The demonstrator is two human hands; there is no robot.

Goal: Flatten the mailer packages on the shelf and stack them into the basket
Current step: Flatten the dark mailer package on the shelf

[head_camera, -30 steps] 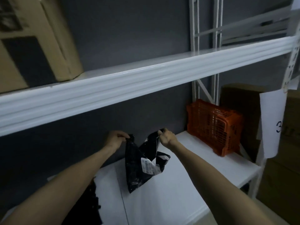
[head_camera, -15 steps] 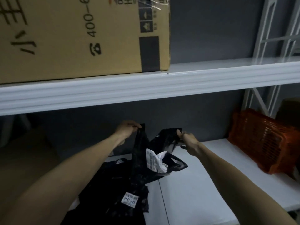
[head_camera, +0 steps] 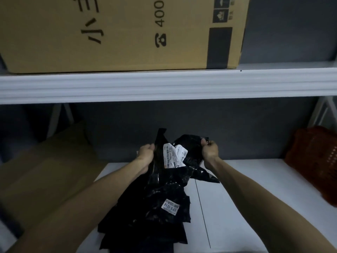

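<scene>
Shelving (head_camera: pixel 164 84) of white metal stands against a grey wall (head_camera: pixel 255 125). The left hand (head_camera: pixel 145 154) and right hand (head_camera: pixel 209 151) each grip an upper edge of a crumpled black plastic mailer (head_camera: pixel 190 144), held up over the lower white board (head_camera: pixel 237 198). Under the grip lies a heap of black mailers (head_camera: pixel 151 212); well to its right sits an orange plastic basket (head_camera: pixel 313 161), overhead a brown cardboard box (head_camera: pixel 127 33) on the upper shelf

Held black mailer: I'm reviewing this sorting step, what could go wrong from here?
The mailer is crumpled, pinched at its edges by the left hand and right hand; pulling might tear it or its label. It hangs over the pile, so it may drag others. The orange basket lies far right; the carry could bunch it up.
</scene>
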